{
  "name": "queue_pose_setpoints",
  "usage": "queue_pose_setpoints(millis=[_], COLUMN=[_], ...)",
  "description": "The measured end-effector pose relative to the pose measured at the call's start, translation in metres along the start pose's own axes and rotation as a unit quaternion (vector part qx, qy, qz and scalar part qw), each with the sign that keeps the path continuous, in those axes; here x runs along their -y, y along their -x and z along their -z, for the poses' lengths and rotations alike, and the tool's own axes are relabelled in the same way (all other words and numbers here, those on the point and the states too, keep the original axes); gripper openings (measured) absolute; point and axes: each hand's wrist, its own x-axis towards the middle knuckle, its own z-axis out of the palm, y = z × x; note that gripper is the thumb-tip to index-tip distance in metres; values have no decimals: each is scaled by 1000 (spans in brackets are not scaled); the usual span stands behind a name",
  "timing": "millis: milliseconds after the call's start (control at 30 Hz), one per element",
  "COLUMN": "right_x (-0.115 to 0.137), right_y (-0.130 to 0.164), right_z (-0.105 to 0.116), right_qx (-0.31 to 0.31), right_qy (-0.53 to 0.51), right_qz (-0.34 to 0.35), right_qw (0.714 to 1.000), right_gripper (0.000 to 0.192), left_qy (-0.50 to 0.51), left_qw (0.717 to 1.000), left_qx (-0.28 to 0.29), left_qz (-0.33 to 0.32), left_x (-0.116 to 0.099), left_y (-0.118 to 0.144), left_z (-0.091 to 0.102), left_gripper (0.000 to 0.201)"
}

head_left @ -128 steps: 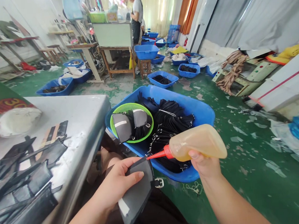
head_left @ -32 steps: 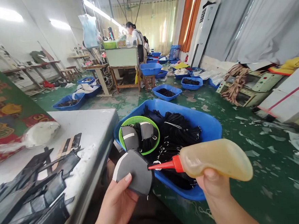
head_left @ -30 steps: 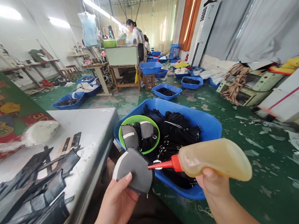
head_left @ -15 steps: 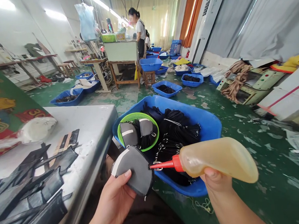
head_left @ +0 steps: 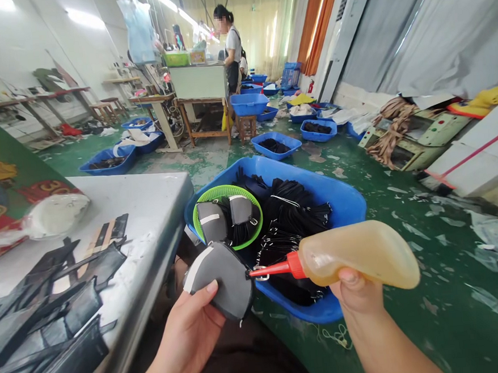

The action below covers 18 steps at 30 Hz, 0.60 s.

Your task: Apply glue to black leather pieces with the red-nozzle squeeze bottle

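Head view: glue bottle [head_left: 356,254] nozzle met grey piece [head_left: 221,278] over blue tub [head_left: 344,202]
L hand [head_left: 190,332] gripped the piece by its lower edge, R hand [head_left: 356,294] wrapped round the bottle; risk judged: too hard a squeeze could flood glue over the edge onto thumb or lap, w/ counter [head_left: 147,199] just beside

Blue tub [head_left: 344,200] holds green basket [head_left: 226,191], black straps [head_left: 295,206]; white table [head_left: 147,199] beside.
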Motion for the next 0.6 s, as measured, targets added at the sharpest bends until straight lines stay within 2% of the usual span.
queue_pose_setpoints(millis=[100, 300, 533, 600], right_x=[-1, -6, 1, 5], right_y=[4, 16, 28, 30], right_z=[0, 5, 5, 0], right_qx=[-6, -32, 46, 49], right_qy=[1, 3, 11, 15], right_qz=[-21, -41, -67, -68], right_qw=[1000, 999, 997, 996], right_gripper=[41, 41, 29, 29], left_qy=[10, 29, 47, 49], left_qw=[1000, 1000, 999, 998], left_qx=[-2, -9, -17, -20], left_qz=[-3, 5, 12, 15], left_x=[0, -1, 0, 0], left_y=[0, 1, 1, 1], left_z=[-2, -6, -8, -8], left_gripper=[41, 53, 53, 52])
